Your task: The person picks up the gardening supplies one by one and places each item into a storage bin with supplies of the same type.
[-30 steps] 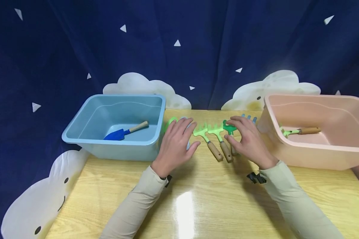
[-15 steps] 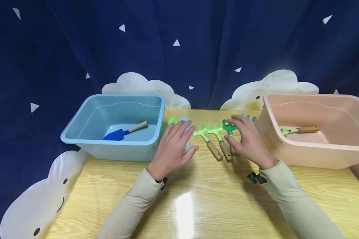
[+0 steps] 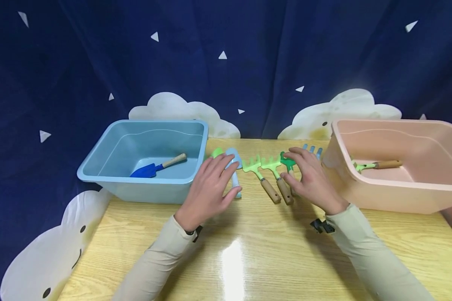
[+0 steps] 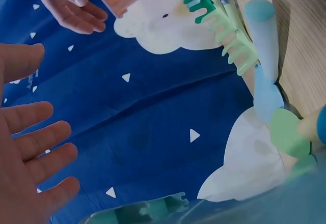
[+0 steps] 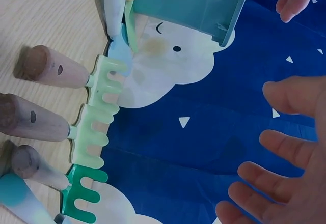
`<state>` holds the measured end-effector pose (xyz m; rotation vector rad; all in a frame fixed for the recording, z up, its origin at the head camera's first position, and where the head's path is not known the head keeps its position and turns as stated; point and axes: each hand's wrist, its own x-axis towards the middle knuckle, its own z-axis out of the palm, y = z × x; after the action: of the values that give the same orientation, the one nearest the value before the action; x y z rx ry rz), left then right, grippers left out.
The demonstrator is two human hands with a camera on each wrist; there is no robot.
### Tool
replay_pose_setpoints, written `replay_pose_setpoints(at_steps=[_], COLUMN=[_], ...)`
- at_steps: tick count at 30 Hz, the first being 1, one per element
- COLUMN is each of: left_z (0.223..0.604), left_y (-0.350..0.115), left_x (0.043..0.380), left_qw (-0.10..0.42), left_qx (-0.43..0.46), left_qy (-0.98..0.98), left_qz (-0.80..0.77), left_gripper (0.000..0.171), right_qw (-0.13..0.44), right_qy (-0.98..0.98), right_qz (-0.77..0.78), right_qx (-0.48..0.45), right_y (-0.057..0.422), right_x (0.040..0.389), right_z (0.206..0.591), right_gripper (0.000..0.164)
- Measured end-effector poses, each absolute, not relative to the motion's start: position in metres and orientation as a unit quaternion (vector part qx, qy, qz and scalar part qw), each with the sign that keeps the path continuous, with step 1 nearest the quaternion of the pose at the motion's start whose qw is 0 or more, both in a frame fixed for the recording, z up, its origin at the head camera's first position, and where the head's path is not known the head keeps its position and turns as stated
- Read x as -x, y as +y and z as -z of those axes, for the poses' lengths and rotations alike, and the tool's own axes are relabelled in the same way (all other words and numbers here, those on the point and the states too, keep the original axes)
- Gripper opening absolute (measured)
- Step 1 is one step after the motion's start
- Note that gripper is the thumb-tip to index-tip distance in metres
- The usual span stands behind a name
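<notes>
My left hand (image 3: 210,188), fingers spread and relaxed, hovers over the left end of a row of toy garden tools, holding nothing. Beside its fingers are a light blue shovel (image 3: 236,179) and a green shovel (image 3: 217,151), both partly covered by the hand. My right hand (image 3: 312,179) is likewise empty, fingers loosely bent above the right end. Near its thumb lie a dark green rake (image 3: 287,161) and two light green rakes (image 3: 270,190) with wooden handles. A blue-tined rake (image 3: 312,149) shows behind that hand. The right wrist view shows the rakes (image 5: 91,135) apart from the fingers.
On the left stands a blue bin (image 3: 135,180) holding a blue trowel (image 3: 147,170). A pink bin (image 3: 407,186) on the right contains a light green tool with a wooden handle (image 3: 389,164). Behind the wooden table (image 3: 271,251) hangs a dark blue curtain (image 3: 248,62).
My left hand has drawn back toward me and slightly left, uncovering more of the light blue shovel. The right hand has hardly moved, and the tools lie as before.
</notes>
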<state>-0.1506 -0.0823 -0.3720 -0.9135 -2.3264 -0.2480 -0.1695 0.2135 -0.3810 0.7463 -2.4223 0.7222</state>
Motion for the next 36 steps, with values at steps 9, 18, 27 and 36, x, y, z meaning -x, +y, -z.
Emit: replay_pose_setpoints(at_steps=[9,18,27,36], left_z=[0.372,0.37,0.372,0.373], left_y=[-0.088,-0.086,-0.058,-0.035], left_x=[0.15,0.149,0.152,0.161], left_qw=[0.312,0.309,0.311,0.324], left_qx=[0.345,0.347,0.354,0.357], left_qy=[-0.881,-0.881,-0.873,-0.86], left_qz=[0.089,0.088,0.126,0.169], left_gripper=[0.056,0.055,0.051,0.049], right_qw=[0.243,0.248,0.279,0.321], right_qy=[-0.894,-0.893,-0.891,-0.879], right_qz=[-0.265,-0.26,-0.227,-0.192], right_qx=[-0.268,-0.272,-0.278,-0.296], right_y=[0.217,0.221,0.232,0.244], right_x=[0.167,0.166,0.156,0.146], right_z=[0.381,0.381,0.368,0.352], right_gripper=[0.046,0.047,0.051,0.053])
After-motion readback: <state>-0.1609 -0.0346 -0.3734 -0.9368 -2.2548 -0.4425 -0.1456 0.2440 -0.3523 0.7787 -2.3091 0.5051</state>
